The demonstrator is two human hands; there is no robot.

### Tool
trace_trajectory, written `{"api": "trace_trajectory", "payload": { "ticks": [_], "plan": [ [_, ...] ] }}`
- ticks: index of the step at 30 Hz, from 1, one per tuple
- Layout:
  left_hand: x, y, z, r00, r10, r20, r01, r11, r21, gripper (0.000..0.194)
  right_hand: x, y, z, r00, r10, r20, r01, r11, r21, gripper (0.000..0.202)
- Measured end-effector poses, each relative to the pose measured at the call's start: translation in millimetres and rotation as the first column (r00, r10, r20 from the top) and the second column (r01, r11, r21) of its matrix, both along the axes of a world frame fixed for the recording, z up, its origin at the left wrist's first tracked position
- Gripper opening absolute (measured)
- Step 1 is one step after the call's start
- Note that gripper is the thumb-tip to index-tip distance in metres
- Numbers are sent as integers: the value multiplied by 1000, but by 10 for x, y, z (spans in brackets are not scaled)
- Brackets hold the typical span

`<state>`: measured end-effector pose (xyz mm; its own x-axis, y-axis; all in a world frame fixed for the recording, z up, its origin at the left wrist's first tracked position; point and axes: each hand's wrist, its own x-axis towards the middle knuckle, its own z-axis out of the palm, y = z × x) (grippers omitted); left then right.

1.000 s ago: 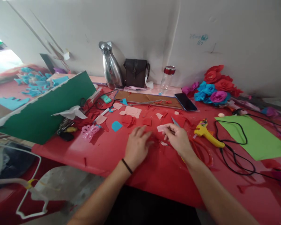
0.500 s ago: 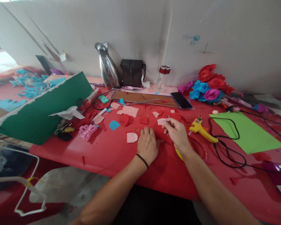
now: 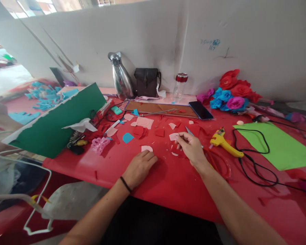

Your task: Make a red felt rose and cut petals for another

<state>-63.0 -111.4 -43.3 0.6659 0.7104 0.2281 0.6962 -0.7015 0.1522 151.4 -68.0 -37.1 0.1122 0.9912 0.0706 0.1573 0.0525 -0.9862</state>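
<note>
My right hand (image 3: 191,148) pinches a small pale pink paper piece (image 3: 173,136) between thumb and fingers above the red table (image 3: 168,183). My left hand (image 3: 140,167) rests palm down on the table, fingertips at a pale pink rounded piece (image 3: 147,148) and partly over it; its fingers lie fairly flat. Scissors (image 3: 190,131) lie beyond my right hand, their blades showing. Red paper scraps (image 3: 159,132) and a blue rounded piece (image 3: 128,137) lie farther back.
A yellow glue gun (image 3: 225,144) with a black cord lies right, beside a green sheet (image 3: 277,146). Paper flowers (image 3: 232,90), a phone (image 3: 200,110), a glass jar (image 3: 180,86), a dark bag (image 3: 147,82) and a metal jug (image 3: 122,80) stand or lie behind. A green board (image 3: 63,119) leans left.
My left hand has moved left, onto the edge of the pink rounded piece. My right hand still holds its pink piece. The view has shifted slightly, and more of the scissors shows.
</note>
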Motion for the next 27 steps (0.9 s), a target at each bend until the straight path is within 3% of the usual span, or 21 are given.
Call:
{"api": "trace_trajectory", "payload": {
  "ticks": [3,7,14,17,20,22,24,27],
  "plan": [
    [-316,44,-14,995,102,5,-102,993,67,29,-47,-17,-16,997,40,-60,-43,998,-55,26],
    [-646,143,-43,893,438,97,-449,881,152,31,-86,-36,-18,992,74,-103,-86,989,-117,25],
    [-700,231,-71,716,614,331,-672,735,93,26,-67,-29,-43,994,91,-58,-99,984,-151,23],
    [-655,306,-94,690,648,323,-707,700,105,30,-79,-33,-55,989,143,-35,-147,981,-130,22],
    [-607,405,-120,723,637,266,-681,722,123,26,-126,-58,-71,960,279,-31,-281,954,-102,23],
    [-573,444,-132,744,628,229,-661,742,113,21,-159,-78,-86,942,333,-42,-335,933,-131,34],
    [-542,449,-129,739,633,229,-663,743,86,16,-174,-88,-99,948,319,-21,-318,935,-160,44],
    [-493,410,-72,720,627,297,-665,746,35,9,-162,-84,-96,971,239,29,-234,964,-125,42]
  ]
}}
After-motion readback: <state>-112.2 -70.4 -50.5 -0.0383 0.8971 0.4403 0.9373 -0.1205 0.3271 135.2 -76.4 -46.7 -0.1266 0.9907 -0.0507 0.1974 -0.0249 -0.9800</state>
